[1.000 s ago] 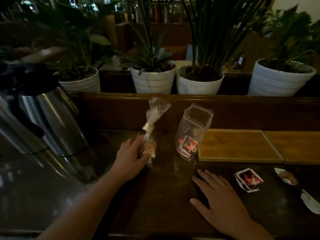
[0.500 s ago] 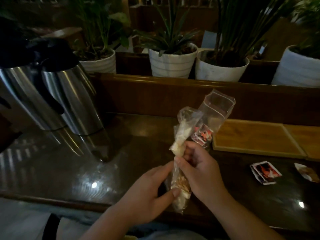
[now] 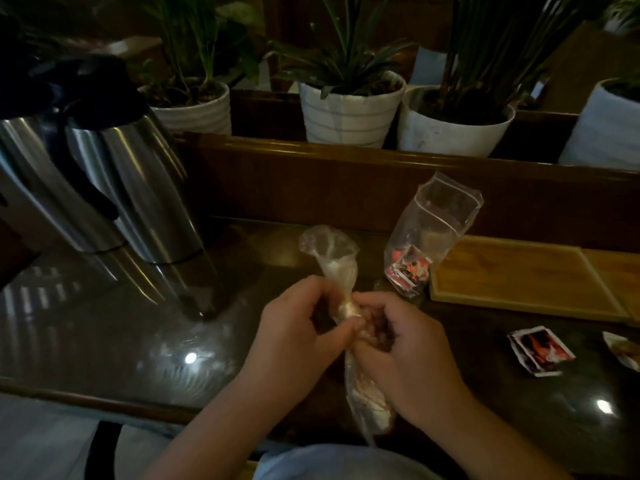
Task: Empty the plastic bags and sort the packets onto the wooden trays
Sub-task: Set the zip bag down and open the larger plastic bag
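Clear, crinkled plastic is what I have in both hands: a twisted transparent bag (image 3: 341, 271) of pale packets, held upright over the near edge of the dark glossy table (image 3: 138, 323). My left hand (image 3: 298, 327) pinches the knotted neck from one side and my right hand (image 3: 398, 341) grips it from the other, fingers curled round the plastic. I judge this paired hold is meant to work the twist loose, one hand steadying while the other pulls. The bag's filled lower end hangs below my hands, towards my lap, so the packets are not yet out.

Behind it, a second clear zip bag (image 3: 433, 237) stands open-mouthed with red-and-white packets at its bottom, just beside the light wooden tray (image 3: 519, 275); a second wooden tray (image 3: 620, 271) adjoins that one on the right. Both trays appear bare in the parts visible. One red-and-black packet (image 3: 540, 349) lies loose on the table near the trays, and a pale packet (image 3: 627, 348) is cut off by the frame edge. Two tall steel flasks (image 3: 114, 188) stand left, well apart from the work.
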